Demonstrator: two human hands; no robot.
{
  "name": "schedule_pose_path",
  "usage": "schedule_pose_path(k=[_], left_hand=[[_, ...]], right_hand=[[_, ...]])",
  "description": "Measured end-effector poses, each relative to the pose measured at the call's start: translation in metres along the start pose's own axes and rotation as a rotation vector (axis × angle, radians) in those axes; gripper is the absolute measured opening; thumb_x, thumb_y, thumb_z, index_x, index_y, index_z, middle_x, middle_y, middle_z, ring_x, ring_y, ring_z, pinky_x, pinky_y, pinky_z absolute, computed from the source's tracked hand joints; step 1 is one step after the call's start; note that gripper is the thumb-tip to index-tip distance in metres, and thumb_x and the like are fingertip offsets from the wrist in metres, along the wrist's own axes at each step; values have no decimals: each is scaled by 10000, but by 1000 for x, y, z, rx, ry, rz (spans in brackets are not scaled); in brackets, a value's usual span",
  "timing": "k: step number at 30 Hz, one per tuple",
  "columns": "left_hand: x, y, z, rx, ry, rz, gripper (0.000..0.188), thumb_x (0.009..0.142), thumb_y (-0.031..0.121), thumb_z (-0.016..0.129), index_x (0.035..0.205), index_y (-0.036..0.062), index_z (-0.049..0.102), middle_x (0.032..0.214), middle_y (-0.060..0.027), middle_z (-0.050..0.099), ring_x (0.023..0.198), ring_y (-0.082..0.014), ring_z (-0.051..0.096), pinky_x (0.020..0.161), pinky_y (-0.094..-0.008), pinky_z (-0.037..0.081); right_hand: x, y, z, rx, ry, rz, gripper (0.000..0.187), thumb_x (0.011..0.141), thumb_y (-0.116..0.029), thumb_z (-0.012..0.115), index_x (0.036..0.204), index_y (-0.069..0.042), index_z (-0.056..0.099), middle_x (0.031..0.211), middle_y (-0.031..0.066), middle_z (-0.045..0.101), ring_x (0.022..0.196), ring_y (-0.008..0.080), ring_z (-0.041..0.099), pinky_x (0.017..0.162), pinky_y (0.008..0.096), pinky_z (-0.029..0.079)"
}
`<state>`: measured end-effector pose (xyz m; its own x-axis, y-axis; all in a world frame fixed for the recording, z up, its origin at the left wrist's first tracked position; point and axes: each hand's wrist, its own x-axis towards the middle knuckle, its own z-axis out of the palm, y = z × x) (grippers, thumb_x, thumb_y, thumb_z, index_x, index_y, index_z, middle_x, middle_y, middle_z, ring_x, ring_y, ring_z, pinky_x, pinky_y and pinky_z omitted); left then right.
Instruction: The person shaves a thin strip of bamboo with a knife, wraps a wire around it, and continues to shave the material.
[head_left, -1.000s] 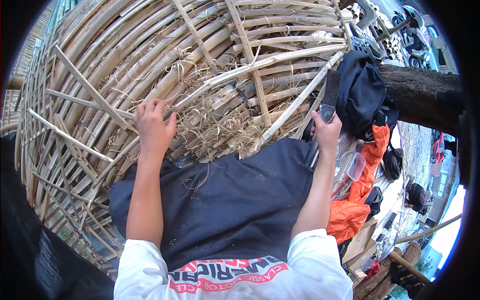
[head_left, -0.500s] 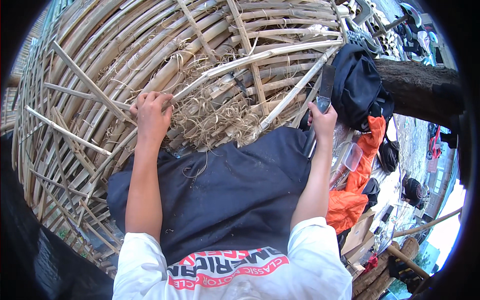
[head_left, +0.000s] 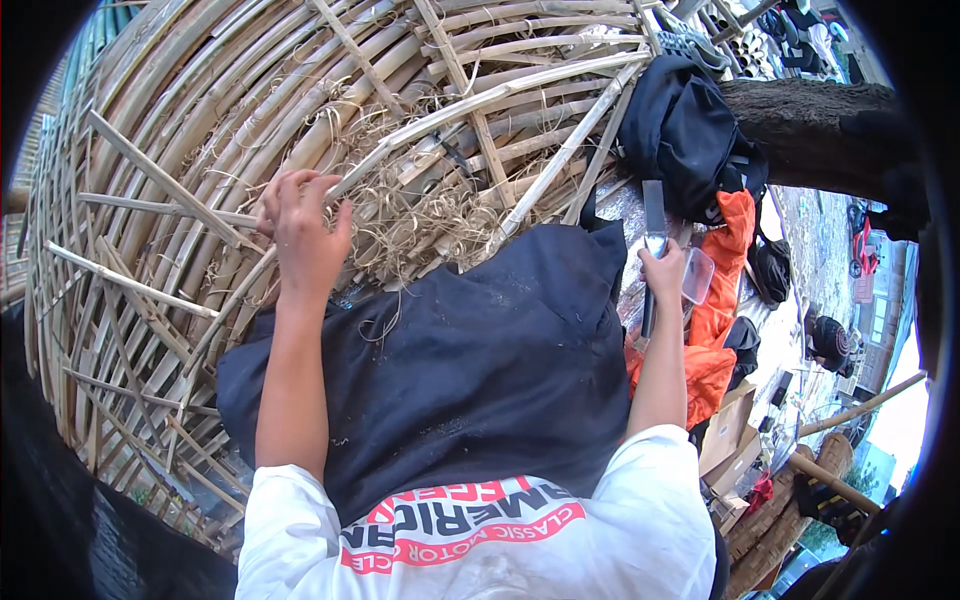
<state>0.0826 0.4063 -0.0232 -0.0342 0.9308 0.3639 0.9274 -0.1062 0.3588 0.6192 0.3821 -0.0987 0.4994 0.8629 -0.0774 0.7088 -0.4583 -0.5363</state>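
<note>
Bamboo slats across upper left, left hand at centre-left, grip spread by the lower end of a pale strip, right hand right of centre, grip wrapped around a knife

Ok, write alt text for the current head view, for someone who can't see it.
A person's right hand holds a flat-bladed tool, blade pointing away; the left hand is at the near end of a long pale strip. Curly shavings lie beyond a dark cloth in front of the body, with a black bag and orange fabric at right.
</note>
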Motion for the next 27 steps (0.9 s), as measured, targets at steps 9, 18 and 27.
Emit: schedule_pose_path(k=[9,18,27], left_hand=[[-41,68,14,-563,-653,323,426,811,165,727,1213,70,624,1214,-143,607,1133,-335,571,981,-453,435],[-72,85,4,-856,-1146,319,156,772,9,621,911,14,693,887,-156,705,887,-331,679,806,-411,524],[-71,79,9,-825,-1397,276,178,757,45,626,931,24,661,835,-137,694,786,-293,665,730,-398,513]], right_hand=[[-11,20,41,-263,118,11,553,695,-260,713,1148,48,637,1026,288,677,949,385,675,869,430,508],[-34,-150,37,132,-201,-268,282,796,-217,733,976,-6,683,751,116,701,714,194,695,686,307,538],[-2,-177,115,350,-408,166,555,833,-74,746,1216,60,368,827,170,646,589,201,648,458,306,549]])
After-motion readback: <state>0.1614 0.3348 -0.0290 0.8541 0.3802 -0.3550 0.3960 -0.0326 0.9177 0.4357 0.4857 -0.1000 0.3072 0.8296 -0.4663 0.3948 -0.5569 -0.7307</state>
